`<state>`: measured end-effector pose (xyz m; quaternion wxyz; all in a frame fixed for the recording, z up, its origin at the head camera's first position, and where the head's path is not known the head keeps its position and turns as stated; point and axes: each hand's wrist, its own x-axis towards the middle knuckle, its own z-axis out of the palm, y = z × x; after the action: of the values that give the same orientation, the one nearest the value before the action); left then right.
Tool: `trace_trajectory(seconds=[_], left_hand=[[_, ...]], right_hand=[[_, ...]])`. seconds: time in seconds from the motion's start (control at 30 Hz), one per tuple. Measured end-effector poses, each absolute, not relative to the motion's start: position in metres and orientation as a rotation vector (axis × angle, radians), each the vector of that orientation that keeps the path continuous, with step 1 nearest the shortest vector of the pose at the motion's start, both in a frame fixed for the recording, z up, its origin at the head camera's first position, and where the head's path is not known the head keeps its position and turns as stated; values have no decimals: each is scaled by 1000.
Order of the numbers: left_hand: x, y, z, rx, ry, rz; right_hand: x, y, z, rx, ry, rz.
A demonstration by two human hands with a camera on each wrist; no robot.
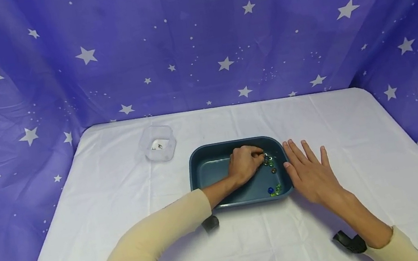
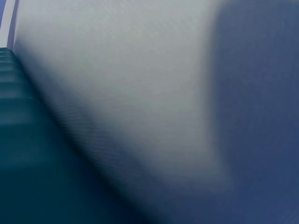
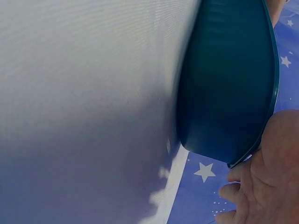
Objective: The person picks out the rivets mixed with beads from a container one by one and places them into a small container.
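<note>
A dark teal tray (image 1: 223,195) stands on the white-covered table. Inside it, my left hand (image 1: 244,163) reaches across to the right end, fingers bent, the thumb and index fingertips at a cluster of small glass marbles (image 1: 271,163). Whether a marble is between those fingertips is too small to tell. A dark blue marble (image 1: 270,190) and several green marbles (image 1: 278,188) lie in the near right corner. My right hand (image 1: 313,176) is spread beside the tray, its thumb side against the right wall; the right wrist view shows this hand (image 3: 275,172) at the tray's rim.
A clear plastic container (image 1: 162,155) with a few tiny items inside stands to the left behind the tray. White cloth (image 1: 101,202) covers the table. A purple curtain with stars (image 1: 194,37) hangs behind and at both sides.
</note>
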<state>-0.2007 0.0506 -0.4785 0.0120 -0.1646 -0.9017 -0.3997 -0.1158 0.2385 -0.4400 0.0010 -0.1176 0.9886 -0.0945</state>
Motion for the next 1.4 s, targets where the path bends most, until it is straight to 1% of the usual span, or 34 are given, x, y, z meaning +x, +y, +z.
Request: trace_trajectory(seconds=[0.23,0.63,1.4], left_hand=[[-201,51,-482,-542,-2828,-1211],[-203,52,-478,-556,-2900,-1062],[-204,55,-476,-499,-2989,-1075]], right_hand=[[-115,239,-442,-373,3097,-299],[-118,240,-441,-378,3093,-309],[-116,240,-442,-372,3082,-332]])
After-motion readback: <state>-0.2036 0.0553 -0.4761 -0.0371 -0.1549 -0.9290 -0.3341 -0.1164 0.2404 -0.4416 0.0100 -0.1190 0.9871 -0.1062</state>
